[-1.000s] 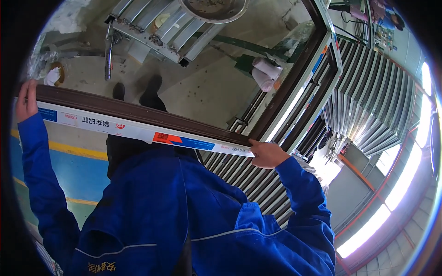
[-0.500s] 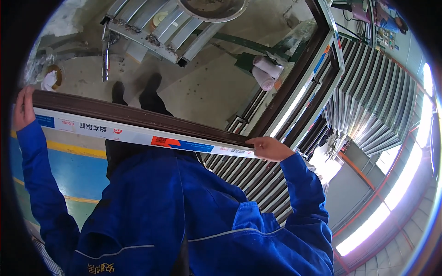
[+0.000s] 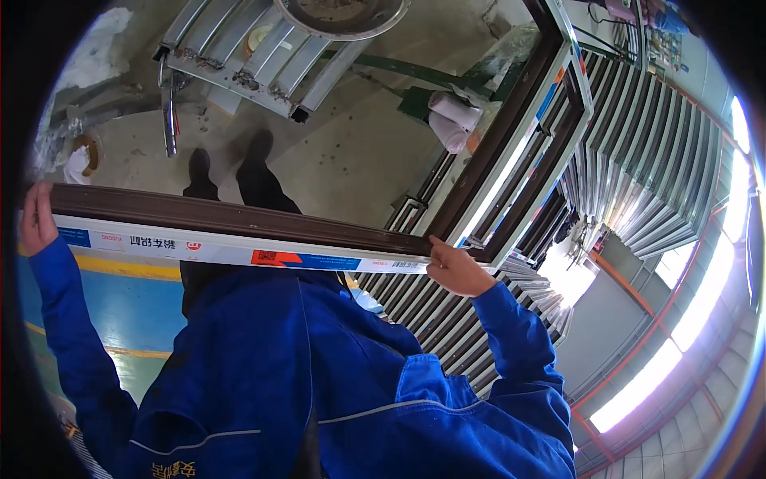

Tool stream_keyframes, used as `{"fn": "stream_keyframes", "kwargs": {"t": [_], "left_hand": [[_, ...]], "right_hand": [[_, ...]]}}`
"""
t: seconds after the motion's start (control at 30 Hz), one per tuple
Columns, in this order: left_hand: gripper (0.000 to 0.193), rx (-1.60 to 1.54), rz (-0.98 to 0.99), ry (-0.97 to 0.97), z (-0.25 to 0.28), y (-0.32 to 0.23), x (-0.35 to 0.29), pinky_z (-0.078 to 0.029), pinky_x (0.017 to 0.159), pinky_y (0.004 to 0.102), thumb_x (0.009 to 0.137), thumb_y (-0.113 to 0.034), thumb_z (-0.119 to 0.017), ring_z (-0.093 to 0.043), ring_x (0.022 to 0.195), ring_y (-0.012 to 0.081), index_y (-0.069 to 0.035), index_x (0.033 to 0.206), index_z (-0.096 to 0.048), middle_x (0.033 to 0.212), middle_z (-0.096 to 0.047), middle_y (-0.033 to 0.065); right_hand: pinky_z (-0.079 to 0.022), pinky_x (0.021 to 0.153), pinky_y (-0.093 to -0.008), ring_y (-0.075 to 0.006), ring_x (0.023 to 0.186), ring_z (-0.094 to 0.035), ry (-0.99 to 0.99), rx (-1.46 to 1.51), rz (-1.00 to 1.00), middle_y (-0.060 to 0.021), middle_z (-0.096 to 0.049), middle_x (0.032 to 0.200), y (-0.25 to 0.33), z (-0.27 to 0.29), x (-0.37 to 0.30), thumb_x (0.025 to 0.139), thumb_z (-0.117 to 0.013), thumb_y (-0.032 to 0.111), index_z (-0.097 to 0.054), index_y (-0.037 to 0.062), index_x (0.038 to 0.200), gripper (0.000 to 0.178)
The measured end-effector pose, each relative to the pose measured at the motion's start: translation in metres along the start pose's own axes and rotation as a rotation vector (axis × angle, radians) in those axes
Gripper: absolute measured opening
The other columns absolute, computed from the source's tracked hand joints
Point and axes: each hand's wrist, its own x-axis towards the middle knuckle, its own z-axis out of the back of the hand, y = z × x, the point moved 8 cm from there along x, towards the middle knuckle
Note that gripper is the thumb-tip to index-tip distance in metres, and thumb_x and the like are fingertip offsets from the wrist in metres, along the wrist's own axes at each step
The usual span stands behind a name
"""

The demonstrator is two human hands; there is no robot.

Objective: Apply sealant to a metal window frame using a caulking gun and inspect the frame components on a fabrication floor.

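Note:
A large brown window frame [image 3: 239, 217] with white protective tape along its outer side spans the view in front of my body. Its near bar runs from the left rim to a corner at the right, where another bar goes off toward the far right. My left hand [image 3: 38, 219] grips the left end of the near bar, fingers over its top. At the right corner my right hand [image 3: 457, 267] is closed around the same frame, thumb on the brown face. Through the frame's opening my shoes and the floor show.
A metal slatted stand [image 3: 239, 72] with a round metal basin [image 3: 343, 20] is at the far side. Wrapped pinkish rolls [image 3: 455, 120] lie near the right bar. Many long profiles [image 3: 638, 160] are stacked at the right. A tape roll [image 3: 84, 157] lies at the left.
The frame's left end and my left hand have come nearer to my body. My right hand and the right corner have shifted slightly left. Both hands keep their hold.

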Motion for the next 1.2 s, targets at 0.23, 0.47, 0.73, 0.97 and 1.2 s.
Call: {"fn": "stream_keyframes", "kwargs": {"t": [0.23,0.47,0.73,0.97,1.2], "left_hand": [[0.029,-0.006,-0.045,0.048,0.001,0.012,-0.001,-0.042,0.096,0.0281,0.098,-0.021,-0.048,-0.059,0.106,0.0198,-0.001,0.113,-0.061,0.109,-0.065,0.0103],[0.028,-0.017,-0.04,0.039,0.001,-0.003,-0.003,-0.042,0.094,0.0278,0.099,-0.02,-0.047,-0.059,0.104,0.0206,-0.001,0.113,-0.062,0.109,-0.065,0.0101],[0.025,-0.005,-0.126,0.076,0.002,-0.028,-0.002,-0.042,0.094,0.0284,0.098,-0.018,-0.047,-0.06,0.105,0.0212,-0.001,0.108,-0.063,0.111,-0.065,0.0086],[0.027,0.064,-0.148,-0.015,0.006,-0.028,-0.003,-0.043,0.093,0.0288,0.098,-0.02,-0.047,-0.06,0.105,0.0214,-0.003,0.11,-0.063,0.111,-0.065,0.009],[0.028,0.015,-0.045,0.038,0.002,0.004,-0.001,-0.043,0.094,0.0283,0.099,-0.021,-0.046,-0.06,0.107,0.0222,-0.003,0.111,-0.063,0.11,-0.065,0.0103]], "right_hand": [[-0.046,0.079,-0.0466,-0.0458,0.095,-0.056,0.094,-0.05,-0.167,-0.0302,-0.052,0.106,0.012,-0.007,0.01,0.081,-0.053,0.017,-0.047,-0.0015,0.077,0.02],[-0.046,0.072,-0.0418,-0.0386,0.096,-0.061,-0.035,-0.041,-0.146,-0.0285,-0.059,0.097,0.016,-0.007,0.003,0.081,-0.054,0.015,-0.043,0.0003,0.077,0.019],[-0.047,0.073,-0.0391,-0.0357,0.088,-0.063,0.009,0.02,-0.234,-0.0299,-0.056,0.119,0.014,-0.009,-0.001,0.08,-0.054,0.015,-0.051,-0.0011,0.084,0.017],[-0.051,0.074,-0.043,-0.04,0.087,-0.064,0.02,-0.304,-0.175,-0.028,-0.045,0.135,0.018,-0.002,-0.005,0.079,-0.056,0.018,-0.057,0.001,0.089,0.02],[-0.052,0.08,-0.0449,-0.0433,0.091,-0.063,0.114,-0.361,-0.114,-0.0303,-0.039,0.139,0.013,-0.001,0.002,0.078,-0.055,0.019,-0.059,-0.0003,0.091,0.024]]}}
